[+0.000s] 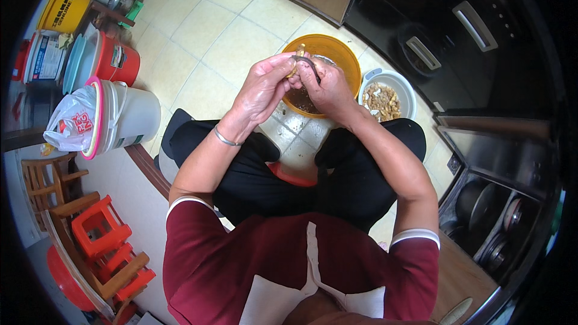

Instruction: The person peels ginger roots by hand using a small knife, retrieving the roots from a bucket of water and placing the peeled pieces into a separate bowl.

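Both my hands are raised close together above an orange-yellow basin (351, 63). Closed fingers of my left hand (265, 86) pinch a small yellowish piece (292, 73) whose kind I cannot make out. A dark, thin, curved strip (309, 65) runs from the fingertips of the left hand to my right hand (333, 87), which is closed on it. Whether strip and piece are joined is hidden by the fingers. Below, the basin holds dark, wet-looking bits. To its right a pale grey bowl (410, 97) contains many yellowish-brown pieces (383, 100) with some white ones.
My knees flank the basin on the tiled floor (220, 36). Black cabinets (415, 12) with pale handles rise at right, above a rack of pans (475, 198). On the left stand a white bucket (138, 117), a red bucket (123, 60) and red stools (99, 229).
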`<control>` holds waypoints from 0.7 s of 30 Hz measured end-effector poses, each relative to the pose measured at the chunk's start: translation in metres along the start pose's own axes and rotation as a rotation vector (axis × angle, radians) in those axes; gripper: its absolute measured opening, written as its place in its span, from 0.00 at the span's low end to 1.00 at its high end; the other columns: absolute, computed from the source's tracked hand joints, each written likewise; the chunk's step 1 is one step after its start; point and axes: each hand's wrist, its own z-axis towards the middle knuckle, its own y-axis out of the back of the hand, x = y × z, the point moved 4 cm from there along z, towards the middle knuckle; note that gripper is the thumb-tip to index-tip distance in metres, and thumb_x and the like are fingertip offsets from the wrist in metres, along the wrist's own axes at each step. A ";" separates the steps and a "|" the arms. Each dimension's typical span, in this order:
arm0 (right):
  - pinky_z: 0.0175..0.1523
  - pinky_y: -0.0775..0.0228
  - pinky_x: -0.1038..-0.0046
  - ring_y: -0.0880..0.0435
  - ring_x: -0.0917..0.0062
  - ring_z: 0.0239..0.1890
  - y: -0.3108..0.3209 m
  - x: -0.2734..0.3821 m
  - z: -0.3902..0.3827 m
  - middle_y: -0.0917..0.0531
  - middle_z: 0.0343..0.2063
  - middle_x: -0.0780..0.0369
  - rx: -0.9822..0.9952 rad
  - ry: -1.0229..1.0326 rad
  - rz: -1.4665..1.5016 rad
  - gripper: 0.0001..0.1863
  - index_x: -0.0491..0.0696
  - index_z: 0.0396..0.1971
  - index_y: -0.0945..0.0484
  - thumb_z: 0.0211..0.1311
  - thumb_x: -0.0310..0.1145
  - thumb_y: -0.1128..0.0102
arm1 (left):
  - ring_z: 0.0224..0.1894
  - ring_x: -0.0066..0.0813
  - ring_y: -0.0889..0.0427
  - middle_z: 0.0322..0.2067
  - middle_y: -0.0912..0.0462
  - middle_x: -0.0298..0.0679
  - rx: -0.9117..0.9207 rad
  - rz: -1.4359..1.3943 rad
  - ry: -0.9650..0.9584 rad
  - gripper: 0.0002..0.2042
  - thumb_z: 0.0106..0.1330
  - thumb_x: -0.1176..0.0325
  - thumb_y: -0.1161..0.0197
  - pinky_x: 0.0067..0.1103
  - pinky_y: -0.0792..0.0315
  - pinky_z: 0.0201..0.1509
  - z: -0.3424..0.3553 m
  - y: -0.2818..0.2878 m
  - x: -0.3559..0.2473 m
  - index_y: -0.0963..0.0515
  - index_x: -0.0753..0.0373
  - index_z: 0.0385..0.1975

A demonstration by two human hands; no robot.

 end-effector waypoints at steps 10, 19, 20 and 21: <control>0.39 0.27 0.62 0.16 0.55 0.34 0.018 0.010 -0.001 0.18 0.28 0.48 -0.133 0.010 -0.036 0.16 0.40 0.38 0.22 0.74 0.38 0.51 | 0.39 0.28 0.27 0.38 0.25 0.39 0.121 -0.154 0.012 0.12 0.72 0.69 0.50 0.25 0.29 0.49 0.003 -0.004 -0.011 0.28 0.68 0.50; 0.30 0.32 0.54 0.20 0.48 0.25 0.008 0.003 0.001 0.22 0.20 0.45 -0.104 0.132 -0.218 0.15 0.42 0.30 0.28 0.73 0.38 0.50 | 0.29 0.21 0.38 0.26 0.36 0.30 0.090 -0.033 -0.020 0.09 0.74 0.68 0.58 0.21 0.38 0.38 0.004 -0.001 -0.009 0.31 0.64 0.40; 0.30 0.32 0.54 0.20 0.48 0.25 0.009 0.003 0.001 0.22 0.20 0.45 -0.110 0.145 -0.225 0.15 0.42 0.30 0.28 0.73 0.38 0.50 | 0.29 0.21 0.40 0.26 0.38 0.30 0.068 0.017 -0.035 0.08 0.74 0.69 0.57 0.21 0.40 0.37 0.004 -0.002 -0.009 0.31 0.63 0.39; 0.30 0.32 0.53 0.20 0.48 0.25 0.009 0.003 0.001 0.22 0.20 0.45 -0.106 0.136 -0.239 0.15 0.42 0.30 0.28 0.73 0.38 0.50 | 0.29 0.20 0.40 0.26 0.38 0.29 0.067 -0.003 -0.039 0.09 0.74 0.68 0.58 0.21 0.40 0.37 0.004 -0.002 -0.008 0.31 0.64 0.40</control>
